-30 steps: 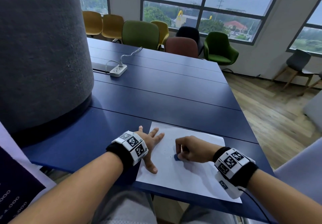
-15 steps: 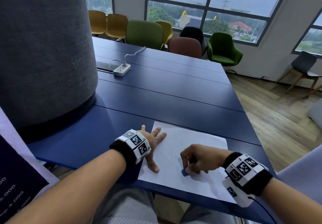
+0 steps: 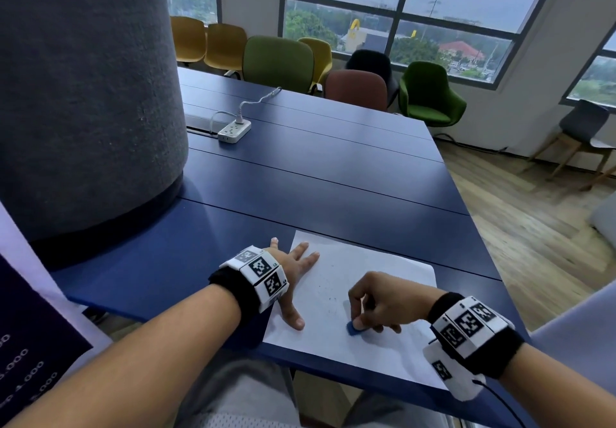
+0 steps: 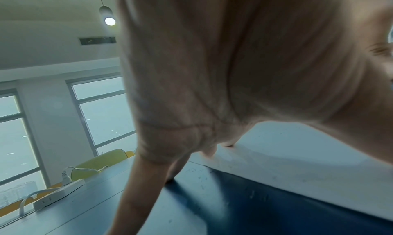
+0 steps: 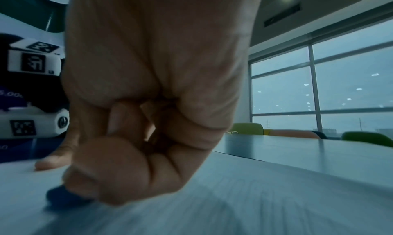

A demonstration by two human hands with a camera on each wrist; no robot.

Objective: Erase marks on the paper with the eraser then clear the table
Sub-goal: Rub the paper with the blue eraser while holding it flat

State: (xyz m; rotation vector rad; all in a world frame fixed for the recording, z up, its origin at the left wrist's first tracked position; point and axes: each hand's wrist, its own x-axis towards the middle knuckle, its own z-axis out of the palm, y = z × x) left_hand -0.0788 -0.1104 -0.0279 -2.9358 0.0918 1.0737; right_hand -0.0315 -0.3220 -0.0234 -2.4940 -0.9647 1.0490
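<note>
A white sheet of paper (image 3: 383, 281) lies at the near edge of the blue table (image 3: 300, 174). Small dark specks dot its middle. My right hand (image 3: 373, 304) pinches a small blue eraser (image 3: 353, 327) and presses it onto the paper near the front edge; the same eraser (image 5: 61, 196) shows as a dark blue blur under my curled fingers in the right wrist view. My left hand (image 3: 293, 274) lies flat with spread fingers on the paper's left edge, holding it down. In the left wrist view its fingers (image 4: 144, 179) reach down to the table and the paper (image 4: 297, 154).
A large grey felt-covered column (image 3: 83, 94) stands on the table's left side. A white power strip (image 3: 233, 129) with its cable lies farther back. Coloured chairs (image 3: 280, 61) line the far edge under the windows. Wooden floor drops off to the right.
My right hand has dragged the eraser toward me and a little right across the paper. The left hand stays flat on the sheet's left edge.
</note>
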